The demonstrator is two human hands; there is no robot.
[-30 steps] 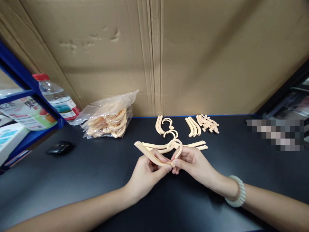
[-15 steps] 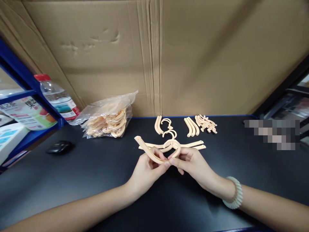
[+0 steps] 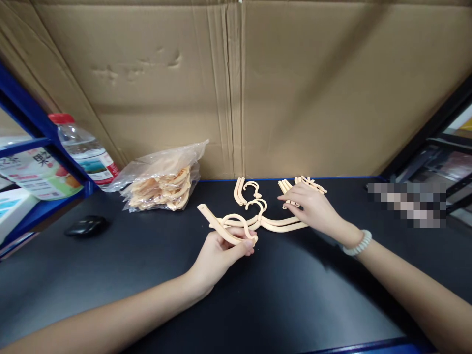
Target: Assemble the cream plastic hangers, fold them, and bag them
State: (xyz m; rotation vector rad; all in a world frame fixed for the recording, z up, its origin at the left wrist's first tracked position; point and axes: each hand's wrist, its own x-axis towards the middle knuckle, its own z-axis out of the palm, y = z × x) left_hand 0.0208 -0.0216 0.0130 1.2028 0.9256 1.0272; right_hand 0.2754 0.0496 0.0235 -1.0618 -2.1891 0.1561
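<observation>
Between its thumb and fingers, my left hand (image 3: 230,248) pinches a beige curved arm piece (image 3: 217,223) together with a hook piece (image 3: 239,219). My right hand (image 3: 306,201) has its fingers apart over the right-hand arm pieces (image 3: 283,186), which it partly covers; nothing shows in its grasp. Behind my left hand lie joined beige hanger shapes (image 3: 282,224) with hooks on top. Farther back are more curved arm pieces (image 3: 239,191) and a loose hook (image 3: 252,187). A pile of small hooks (image 3: 311,183) sits behind my right hand.
A clear plastic bag (image 3: 162,184) of beige parts lies at the back left, near a water bottle (image 3: 90,157). A black mouse (image 3: 87,226) rests on the dark table (image 3: 258,305). Cardboard (image 3: 313,88) stands behind, with a blue shelf frame (image 3: 27,147) on the left.
My right hand has let go of the held pieces and moved right and back, over the arm pieces. My left hand keeps its hold and has shifted slightly left.
</observation>
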